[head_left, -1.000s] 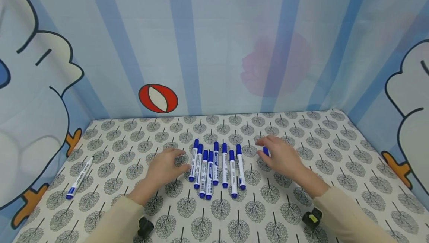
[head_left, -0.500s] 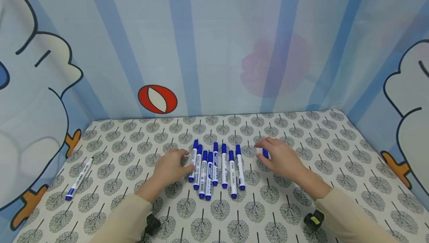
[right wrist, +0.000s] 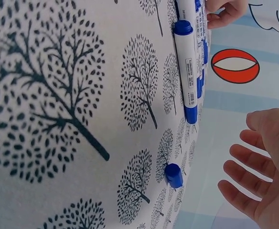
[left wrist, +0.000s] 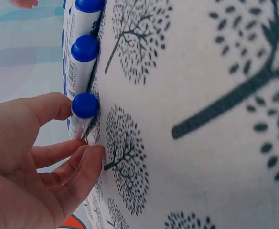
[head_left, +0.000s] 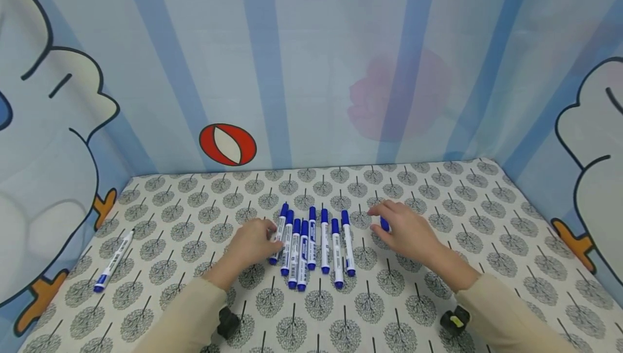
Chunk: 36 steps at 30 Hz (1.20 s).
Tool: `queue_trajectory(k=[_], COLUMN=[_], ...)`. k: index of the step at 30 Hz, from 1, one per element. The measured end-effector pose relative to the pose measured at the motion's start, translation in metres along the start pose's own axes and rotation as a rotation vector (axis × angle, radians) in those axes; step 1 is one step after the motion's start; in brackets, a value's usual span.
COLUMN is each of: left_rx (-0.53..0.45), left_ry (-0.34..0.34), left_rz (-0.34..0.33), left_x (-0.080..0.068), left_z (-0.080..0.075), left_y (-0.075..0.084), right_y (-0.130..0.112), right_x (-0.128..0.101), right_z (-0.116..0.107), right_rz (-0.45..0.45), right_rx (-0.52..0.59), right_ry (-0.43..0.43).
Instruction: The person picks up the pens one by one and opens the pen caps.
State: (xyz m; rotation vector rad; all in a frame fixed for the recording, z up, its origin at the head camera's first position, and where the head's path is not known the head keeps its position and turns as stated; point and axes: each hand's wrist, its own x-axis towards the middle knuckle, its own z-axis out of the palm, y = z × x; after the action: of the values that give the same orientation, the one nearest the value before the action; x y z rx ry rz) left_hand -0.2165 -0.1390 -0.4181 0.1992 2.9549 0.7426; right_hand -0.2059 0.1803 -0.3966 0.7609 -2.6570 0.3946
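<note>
Markers (head_left: 311,245) lie in a row mid-bench; your left hand (head_left: 253,245) pinches the leftmost marker (head_left: 276,242). Your right hand (head_left: 406,231) hovers spread over a loose blue cap (head_left: 384,224).

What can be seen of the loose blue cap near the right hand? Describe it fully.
The loose blue cap is a small, dark blue, plastic-looking piece lying alone on the tree-print cloth, apart from the row of markers. The right hand hovers just over it with relaxed fingers, apparently not touching. No marker is attached to it.
</note>
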Motion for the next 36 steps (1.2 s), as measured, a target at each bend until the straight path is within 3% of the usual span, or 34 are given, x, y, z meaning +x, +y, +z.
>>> queue_trajectory(k=[11, 21, 36], left_rx=[-0.046, -0.027, 0.05], left_ry=[-0.012, -0.007, 0.0], left_rz=[-0.011, -0.018, -0.03], left_x=[-0.001, 0.001, -0.004], left_z=[0.0, 0.0, -0.019], left_y=[0.003, -0.002, -0.004], right_y=[-0.001, 0.001, 0.0], right_x=[0.0, -0.002, -0.001], right_z=[0.001, 0.0, 0.008], right_rz=[0.014, 0.01, 0.004], right_rx=[0.0, 0.024, 0.022], right_ry=[-0.008, -0.009, -0.005])
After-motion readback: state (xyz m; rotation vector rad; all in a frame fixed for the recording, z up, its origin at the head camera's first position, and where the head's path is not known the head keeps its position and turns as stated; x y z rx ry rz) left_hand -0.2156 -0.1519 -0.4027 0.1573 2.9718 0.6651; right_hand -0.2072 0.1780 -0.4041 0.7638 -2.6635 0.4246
